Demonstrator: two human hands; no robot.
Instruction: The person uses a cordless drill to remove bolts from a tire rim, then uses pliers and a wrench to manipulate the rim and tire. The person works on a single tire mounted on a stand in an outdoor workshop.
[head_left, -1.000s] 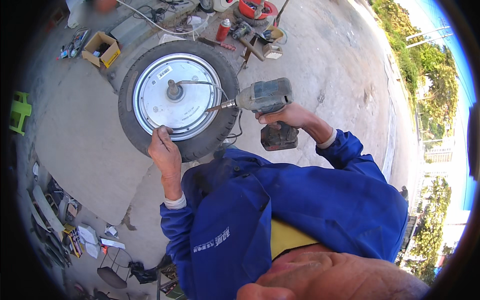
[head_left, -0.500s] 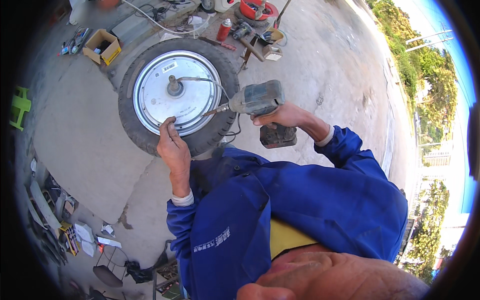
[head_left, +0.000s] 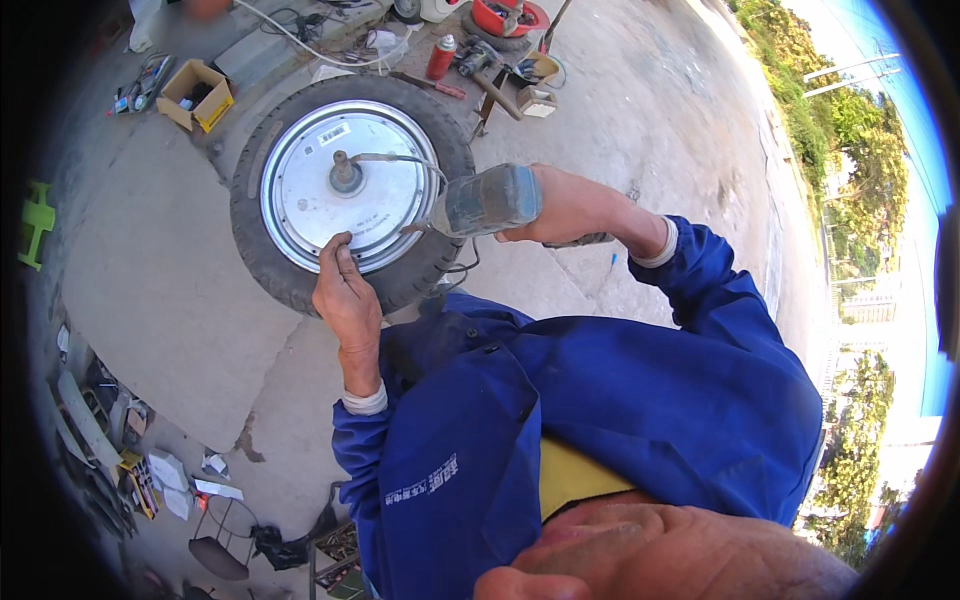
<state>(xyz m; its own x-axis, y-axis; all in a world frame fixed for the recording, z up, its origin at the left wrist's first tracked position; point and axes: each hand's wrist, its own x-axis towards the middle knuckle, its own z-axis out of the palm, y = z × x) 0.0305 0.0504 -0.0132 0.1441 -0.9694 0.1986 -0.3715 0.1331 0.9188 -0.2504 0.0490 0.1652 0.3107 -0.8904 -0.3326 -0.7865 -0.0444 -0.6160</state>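
Observation:
A wheel with a black tyre and silver hub motor cover lies on the concrete, a cable running from its centre axle. My right hand grips a grey cordless impact driver, whose bit points down at the lower right of the cover's edge; the battery is mostly hidden behind my hand. My left hand has its fingers pinched together at the lower edge of the cover, left of the bit; whatever is between the fingertips is too small to make out.
Behind the wheel are a cardboard box, a red spray can, a red basin and assorted tools. A green stool stands far left. Scrap parts lie at lower left, trees at far right.
The driver has tilted, its back end now higher and nearer the camera, with my right wrist turned. My left hand moved right and up along the cover's edge, then stayed there.

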